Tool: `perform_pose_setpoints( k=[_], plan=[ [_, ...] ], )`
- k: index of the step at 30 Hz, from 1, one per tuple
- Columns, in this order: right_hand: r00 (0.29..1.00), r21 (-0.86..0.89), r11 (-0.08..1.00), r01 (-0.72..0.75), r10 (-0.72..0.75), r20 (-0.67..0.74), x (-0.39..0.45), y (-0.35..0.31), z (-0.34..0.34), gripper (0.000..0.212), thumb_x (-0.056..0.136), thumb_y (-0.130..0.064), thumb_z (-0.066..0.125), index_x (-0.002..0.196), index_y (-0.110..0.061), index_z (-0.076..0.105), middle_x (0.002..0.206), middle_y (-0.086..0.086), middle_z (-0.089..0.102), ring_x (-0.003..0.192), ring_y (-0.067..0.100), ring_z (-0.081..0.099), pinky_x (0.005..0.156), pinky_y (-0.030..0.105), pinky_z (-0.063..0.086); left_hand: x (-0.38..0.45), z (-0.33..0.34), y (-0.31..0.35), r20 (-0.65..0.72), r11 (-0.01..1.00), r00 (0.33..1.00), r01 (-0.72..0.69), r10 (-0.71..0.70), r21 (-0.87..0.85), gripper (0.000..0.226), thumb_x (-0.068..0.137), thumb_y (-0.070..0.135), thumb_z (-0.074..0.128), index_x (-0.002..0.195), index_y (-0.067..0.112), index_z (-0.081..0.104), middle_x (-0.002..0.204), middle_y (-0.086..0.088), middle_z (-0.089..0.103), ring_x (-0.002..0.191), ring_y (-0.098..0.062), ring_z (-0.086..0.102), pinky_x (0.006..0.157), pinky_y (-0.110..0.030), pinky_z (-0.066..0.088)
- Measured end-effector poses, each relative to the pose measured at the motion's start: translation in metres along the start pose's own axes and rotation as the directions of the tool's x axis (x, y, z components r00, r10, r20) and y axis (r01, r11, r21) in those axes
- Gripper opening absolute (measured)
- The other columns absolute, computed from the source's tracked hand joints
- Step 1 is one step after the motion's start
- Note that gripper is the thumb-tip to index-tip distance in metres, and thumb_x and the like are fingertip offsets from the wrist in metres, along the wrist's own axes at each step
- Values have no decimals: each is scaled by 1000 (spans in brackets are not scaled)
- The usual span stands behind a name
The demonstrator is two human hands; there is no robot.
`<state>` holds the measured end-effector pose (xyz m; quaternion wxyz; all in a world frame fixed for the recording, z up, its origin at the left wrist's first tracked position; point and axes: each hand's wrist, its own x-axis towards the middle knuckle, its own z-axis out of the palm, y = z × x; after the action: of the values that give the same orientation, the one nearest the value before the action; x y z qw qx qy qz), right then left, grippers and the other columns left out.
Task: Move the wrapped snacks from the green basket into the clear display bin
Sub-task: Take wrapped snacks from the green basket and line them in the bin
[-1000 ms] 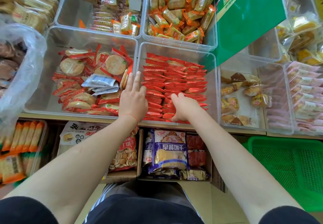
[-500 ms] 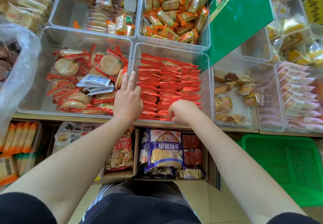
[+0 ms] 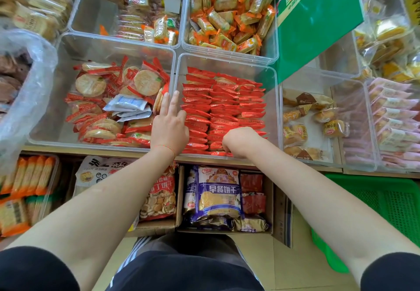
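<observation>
Wrapped snacks (image 3: 223, 108), red packs, sit in tidy rows filling the clear display bin (image 3: 276, 99); we judge we're squaring the near rows, so keep the left hand (image 3: 169, 127), fingers straight and pressed together, flat along the bin's left wall as a stop while the right hand (image 3: 238, 141), fingers curled down into the nearest packs (pinch or push, cannot tell), tucks gently, no crushing. Left of the straight fingers a second bin (image 3: 59, 99) holds round crackers; green basket (image 3: 386, 204), well right of the curled fingers, shows no packs.
</observation>
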<state>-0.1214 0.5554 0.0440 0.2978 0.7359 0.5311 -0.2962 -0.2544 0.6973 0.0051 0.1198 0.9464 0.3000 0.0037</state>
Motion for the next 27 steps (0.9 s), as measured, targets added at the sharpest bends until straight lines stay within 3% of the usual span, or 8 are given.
perform_pose_setpoints(
  k=[5, 11, 14, 19, 22, 24, 27],
  plan=[
    [999, 222, 974, 38, -34, -22, -3, 9, 3, 21, 89, -17, 63, 106, -24, 73, 111, -3, 68, 101, 21, 63, 72, 33, 54, 0, 0, -1, 0, 1000, 1000, -2, 2, 13, 23, 88, 23, 52, 105, 13, 63, 163, -10, 12, 150, -31, 4, 91, -42, 49],
    [988, 412, 907, 93, -34, -150, -4, 7, 2, 12, 87, -35, 70, 93, -25, 71, 95, -9, 63, 93, 16, 61, 73, 35, 54, 1, 1, -1, 1, 1000, 1000, 2, -2, 18, 24, 89, 23, 52, 108, 13, 63, 163, -10, 11, 150, -31, 4, 93, -43, 49],
    [985, 365, 922, 132, -80, -153, -2, 0, -7, 11, 87, -31, 70, 96, -25, 71, 95, -9, 62, 92, 16, 59, 68, 32, 51, 0, 1, 0, -2, 1000, 1000, 5, -5, 10, 22, 88, 22, 53, 105, 12, 64, 163, -10, 12, 150, -31, 4, 90, -43, 50],
    [981, 131, 980, 149, -130, -146, 0, -13, -12, 12, 89, -13, 60, 89, -24, 65, 88, -6, 57, 83, 19, 55, 59, 29, 40, 0, 2, -1, -6, 1000, 1000, 6, -6, 6, 21, 88, 21, 53, 104, 12, 64, 163, -10, 12, 150, -31, 5, 91, -44, 49],
    [979, 140, 979, 149, -127, -158, 0, -13, -9, 16, 88, -9, 55, 81, -23, 59, 82, -5, 55, 78, 20, 53, 57, 29, 40, 1, 3, -1, -7, 1000, 1000, 10, -10, 6, 23, 88, 22, 53, 105, 12, 64, 163, -10, 13, 150, -32, 7, 96, -44, 47],
    [978, 234, 960, 152, -112, -174, 1, -9, -5, 14, 86, -10, 55, 80, -21, 61, 82, -4, 58, 78, 20, 57, 56, 29, 42, 0, 4, -2, 6, 1000, 1000, 9, -9, -4, 23, 88, 22, 53, 106, 12, 63, 163, -8, 12, 145, -35, 21, 94, -45, 48],
    [972, 448, 877, 174, -81, -220, -5, -2, 1, 4, 86, -16, 58, 86, -15, 62, 86, -1, 62, 80, 22, 59, 62, 34, 47, -1, 3, -3, 7, 999, 1000, 10, -10, -46, 22, 87, 20, 52, 104, 10, 62, 163, -5, 11, 116, -34, 48, 83, -44, 51]
  ],
)
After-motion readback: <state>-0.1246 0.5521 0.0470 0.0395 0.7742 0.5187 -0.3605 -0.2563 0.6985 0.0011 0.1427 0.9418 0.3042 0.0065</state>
